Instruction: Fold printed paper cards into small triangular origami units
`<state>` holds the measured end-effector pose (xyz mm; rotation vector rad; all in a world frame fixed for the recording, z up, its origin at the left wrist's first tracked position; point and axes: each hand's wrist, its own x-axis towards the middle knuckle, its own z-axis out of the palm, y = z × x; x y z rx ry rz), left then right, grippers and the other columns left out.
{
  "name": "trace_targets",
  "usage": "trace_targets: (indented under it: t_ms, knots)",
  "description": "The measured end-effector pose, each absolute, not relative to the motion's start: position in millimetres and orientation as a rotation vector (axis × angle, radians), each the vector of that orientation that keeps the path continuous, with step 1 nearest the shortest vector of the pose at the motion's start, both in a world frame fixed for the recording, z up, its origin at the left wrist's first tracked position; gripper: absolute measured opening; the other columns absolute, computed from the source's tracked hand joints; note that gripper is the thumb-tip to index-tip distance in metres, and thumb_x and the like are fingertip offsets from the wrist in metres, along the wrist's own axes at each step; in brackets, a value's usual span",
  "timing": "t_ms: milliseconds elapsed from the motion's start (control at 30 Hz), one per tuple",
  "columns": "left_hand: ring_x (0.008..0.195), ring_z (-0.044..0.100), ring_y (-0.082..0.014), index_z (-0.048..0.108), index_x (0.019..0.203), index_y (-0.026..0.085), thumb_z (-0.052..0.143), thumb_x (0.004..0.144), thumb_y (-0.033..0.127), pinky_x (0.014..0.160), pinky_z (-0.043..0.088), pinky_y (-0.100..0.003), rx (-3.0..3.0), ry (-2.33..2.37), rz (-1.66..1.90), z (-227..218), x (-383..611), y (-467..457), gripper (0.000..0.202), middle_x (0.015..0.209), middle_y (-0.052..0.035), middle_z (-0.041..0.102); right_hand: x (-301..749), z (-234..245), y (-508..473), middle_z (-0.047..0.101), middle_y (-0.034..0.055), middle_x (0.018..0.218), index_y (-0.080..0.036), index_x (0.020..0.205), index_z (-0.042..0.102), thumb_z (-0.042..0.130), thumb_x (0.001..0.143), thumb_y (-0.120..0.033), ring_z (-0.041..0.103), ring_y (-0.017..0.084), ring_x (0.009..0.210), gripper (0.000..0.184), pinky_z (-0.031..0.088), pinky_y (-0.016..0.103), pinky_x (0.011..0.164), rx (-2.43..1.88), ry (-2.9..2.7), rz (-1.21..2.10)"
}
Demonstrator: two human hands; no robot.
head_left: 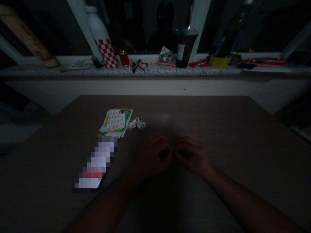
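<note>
Over the middle of the table, my left hand (156,153) and my right hand (193,155) meet with their fingertips pinched together. A tiny pale bit shows between the fingertips, too small and dark to name. Both hands are closed, and shadow hides most of the fingers' inner sides. Left of my left hand lies a small folded paper piece (137,123) with a printed pattern. It lies beside a stack of printed paper sheets (114,121), green and white with red print. Below the stack rests a phone (99,163) with a lit, blurred-out screen.
The wooden table (230,129) meets a white wall under a granite windowsill (155,72). On the sill stand a red-and-white checkered bottle (104,45), a dark cup (186,48), a green bottle (233,29) in a yellow holder, a red jar (123,58) and several small items.
</note>
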<state>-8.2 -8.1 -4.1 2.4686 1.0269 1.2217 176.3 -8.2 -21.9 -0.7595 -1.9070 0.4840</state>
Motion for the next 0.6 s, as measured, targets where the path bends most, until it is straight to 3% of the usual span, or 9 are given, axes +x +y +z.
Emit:
trace_targets:
  t_ms: [600]
  knots:
    - [0.074, 0.054, -0.0176, 0.055, 0.071, 0.019, 0.057, 0.073, 0.015, 0.069, 0.046, -0.032, 2.715, 0.992, 1.153, -1.1, -5.8, -7.1, 0.005, 0.074, -0.0036, 0.061, 178.3, -16.6, -6.6, 0.063, 0.0037, 0.077, -0.022, 0.086, 0.063, 0.062, 0.077, -0.013, 0.06, 0.017, 0.07, 0.012, 0.051, 0.033, 0.063, -0.604, -2.013, 0.31]
